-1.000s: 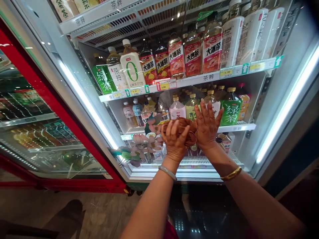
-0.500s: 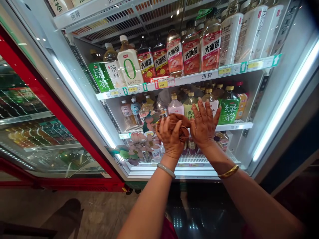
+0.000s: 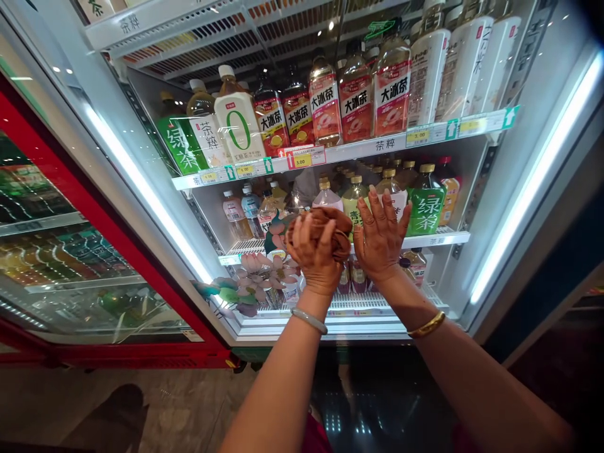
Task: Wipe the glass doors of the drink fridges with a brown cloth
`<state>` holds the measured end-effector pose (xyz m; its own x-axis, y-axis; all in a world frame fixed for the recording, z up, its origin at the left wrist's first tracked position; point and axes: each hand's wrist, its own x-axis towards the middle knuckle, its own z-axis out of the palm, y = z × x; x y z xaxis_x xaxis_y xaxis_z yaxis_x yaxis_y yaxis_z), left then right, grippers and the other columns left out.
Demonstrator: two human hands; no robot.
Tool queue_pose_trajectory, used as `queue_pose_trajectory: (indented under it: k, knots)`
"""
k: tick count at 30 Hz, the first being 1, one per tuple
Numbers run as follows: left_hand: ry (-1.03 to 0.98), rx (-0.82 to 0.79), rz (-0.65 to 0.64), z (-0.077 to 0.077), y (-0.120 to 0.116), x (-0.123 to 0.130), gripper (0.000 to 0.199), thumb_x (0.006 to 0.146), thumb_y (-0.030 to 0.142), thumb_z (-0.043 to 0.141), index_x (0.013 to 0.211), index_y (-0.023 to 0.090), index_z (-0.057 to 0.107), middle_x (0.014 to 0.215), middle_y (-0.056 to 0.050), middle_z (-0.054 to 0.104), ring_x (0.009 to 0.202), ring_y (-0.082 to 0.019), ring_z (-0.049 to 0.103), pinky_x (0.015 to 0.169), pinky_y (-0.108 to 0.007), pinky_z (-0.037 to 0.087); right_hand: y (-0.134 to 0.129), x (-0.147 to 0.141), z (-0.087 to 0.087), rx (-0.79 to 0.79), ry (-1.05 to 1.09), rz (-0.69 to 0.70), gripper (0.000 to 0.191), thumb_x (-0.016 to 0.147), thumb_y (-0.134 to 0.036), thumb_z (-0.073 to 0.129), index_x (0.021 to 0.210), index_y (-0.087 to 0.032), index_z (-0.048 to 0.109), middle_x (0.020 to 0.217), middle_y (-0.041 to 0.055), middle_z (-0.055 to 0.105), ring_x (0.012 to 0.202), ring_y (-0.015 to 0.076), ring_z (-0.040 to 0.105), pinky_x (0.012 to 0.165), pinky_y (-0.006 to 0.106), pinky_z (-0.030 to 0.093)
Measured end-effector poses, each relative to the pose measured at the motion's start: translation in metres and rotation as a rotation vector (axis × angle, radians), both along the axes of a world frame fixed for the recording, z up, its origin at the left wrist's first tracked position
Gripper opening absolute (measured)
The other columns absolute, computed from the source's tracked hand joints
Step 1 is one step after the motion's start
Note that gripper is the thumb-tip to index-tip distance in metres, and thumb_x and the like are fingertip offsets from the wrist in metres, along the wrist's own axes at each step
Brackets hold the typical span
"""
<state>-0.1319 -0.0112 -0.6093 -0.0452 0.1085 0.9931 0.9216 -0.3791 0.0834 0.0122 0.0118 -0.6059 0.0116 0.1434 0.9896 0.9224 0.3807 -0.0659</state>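
A bunched brown cloth [image 3: 337,226] is gripped in my left hand [image 3: 315,251], pressed up against the glass door of a drinks fridge. My right hand [image 3: 381,242] lies flat beside it, its fingers spread and stretched upward, apparently on the same glass. A pale bangle [image 3: 309,319] circles the left wrist and a gold bangle [image 3: 427,324] the right. Behind the glass, bottles stand on shelves; a green tea bottle [image 3: 426,200] shows just right of my right hand. Flower decals [image 3: 259,274] appear on the glass left of the cloth.
Large iced tea bottles [image 3: 325,104] fill the upper shelf above a price rail [image 3: 349,151]. Bright light strips [image 3: 146,189] run down both sides. To the left stands another fridge with a red frame [image 3: 136,251]. Below is a tiled floor [image 3: 189,402].
The view has shifted slightly, so the fridge sits a little further left in the picture. Both hands keep nearly the same pose and place on the glass, the cloth still in the left.
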Motion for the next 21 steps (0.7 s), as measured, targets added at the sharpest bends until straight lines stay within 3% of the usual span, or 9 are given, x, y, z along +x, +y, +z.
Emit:
queue_pose_trajectory:
  k: [3,6,9,12,15,17,19,21]
  knots:
    - [0.13,-0.019,-0.029,-0.004,0.004,-0.003,0.033,0.092,0.036,0.068,0.125,0.032,0.073,0.145,-0.012,0.062,0.148,-0.03,0.045,0.127,-0.054,0.022,0.0,0.0,0.0,0.011,0.014,0.007,0.061,0.103,-0.024,0.041,0.163,-0.033,0.03,0.164,0.0045,0.045,0.161,0.0209,0.025,0.132,0.062,0.004]
    - [0.059,-0.008,-0.038,0.025,0.006,-0.015,0.036,0.092,0.032,0.067,0.128,0.031,0.071,0.15,-0.011,0.058,0.149,-0.029,0.043,0.127,-0.051,0.023,-0.001,0.0,0.0,0.017,-0.002,0.02,0.064,0.103,-0.027,0.045,0.164,-0.032,0.027,0.165,0.0047,0.044,0.162,0.0206,0.022,0.133,0.061,0.003]
    - [-0.189,0.015,-0.009,0.05,0.004,-0.017,0.042,0.093,0.034,0.064,0.134,0.025,0.067,0.154,-0.015,0.051,0.149,-0.03,0.04,0.126,-0.051,0.025,-0.002,0.001,0.0,-0.014,-0.015,-0.003,0.066,0.102,-0.029,0.045,0.165,-0.032,0.025,0.166,0.0041,0.042,0.162,0.0212,0.021,0.133,0.06,0.006]
    - [-0.243,-0.006,0.005,0.039,0.002,-0.003,0.042,0.093,0.033,0.062,0.133,0.025,0.067,0.155,-0.015,0.051,0.15,-0.031,0.039,0.126,-0.052,0.024,0.0,0.002,-0.002,-0.029,-0.015,-0.007,0.066,0.103,-0.031,0.044,0.165,-0.032,0.024,0.167,0.0045,0.04,0.162,0.0216,0.02,0.133,0.059,0.008]
    - [-0.075,-0.015,-0.029,0.008,0.002,0.013,0.04,0.091,0.03,0.066,0.13,0.029,0.07,0.152,-0.014,0.055,0.152,-0.032,0.038,0.126,-0.054,0.021,0.001,0.003,-0.002,-0.022,0.0,0.027,0.064,0.104,-0.031,0.043,0.165,-0.034,0.025,0.167,0.0043,0.04,0.162,0.0219,0.021,0.132,0.06,0.009]
    - [0.039,0.011,-0.06,-0.002,0.004,0.018,0.04,0.089,0.03,0.069,0.129,0.031,0.071,0.149,-0.013,0.059,0.151,-0.032,0.04,0.127,-0.055,0.02,0.001,0.002,-0.002,-0.014,0.01,0.047,0.063,0.104,-0.033,0.043,0.165,-0.034,0.026,0.167,0.004,0.041,0.161,0.022,0.022,0.133,0.059,0.009]
    - [0.109,0.019,-0.102,0.003,0.004,0.016,0.04,0.09,0.03,0.069,0.129,0.033,0.071,0.148,-0.011,0.06,0.15,-0.03,0.042,0.127,-0.054,0.019,0.0,0.001,-0.001,-0.014,0.017,0.049,0.063,0.105,-0.034,0.044,0.165,-0.034,0.026,0.166,0.0041,0.042,0.161,0.0218,0.023,0.133,0.058,0.009]
    - [0.085,-0.008,-0.123,0.021,0.004,0.011,0.041,0.091,0.028,0.068,0.132,0.033,0.069,0.152,-0.01,0.057,0.152,-0.03,0.04,0.128,-0.053,0.018,-0.001,0.001,-0.001,-0.006,0.014,0.049,0.064,0.105,-0.031,0.044,0.165,-0.034,0.024,0.166,0.0039,0.043,0.161,0.0219,0.024,0.133,0.059,0.008]
